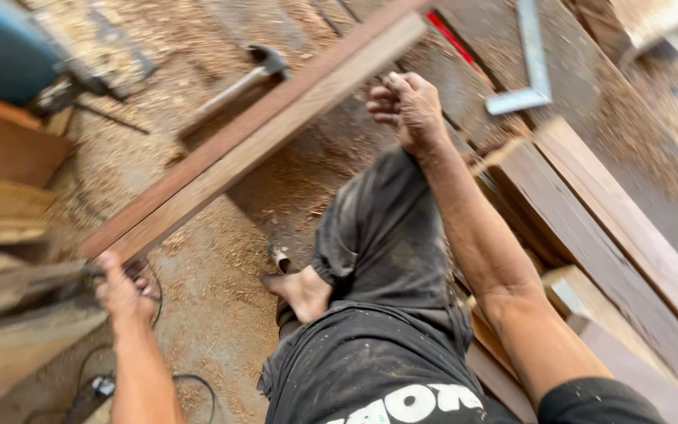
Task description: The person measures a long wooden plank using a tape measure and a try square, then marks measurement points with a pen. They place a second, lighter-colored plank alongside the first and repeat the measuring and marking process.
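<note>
A long reddish-brown wooden plank [260,129] runs diagonally from lower left to the top right of the head view. My left hand [122,289] grips its near end at the lower left. My right hand [408,106] hovers near the plank's far part, fingers curled, holding nothing that I can see; whether it touches the plank I cannot tell. My bent knee in dark trousers [390,228] and a bare foot [301,290] lie below the plank.
A hammer [233,86] lies on the sawdust-covered floor beyond the plank. A metal square [529,59] rests on stacked boards [614,235] at right. More timber [5,235] is piled at left, with a blue machine [1,47] above it. A black cable [190,385] trails near my left arm.
</note>
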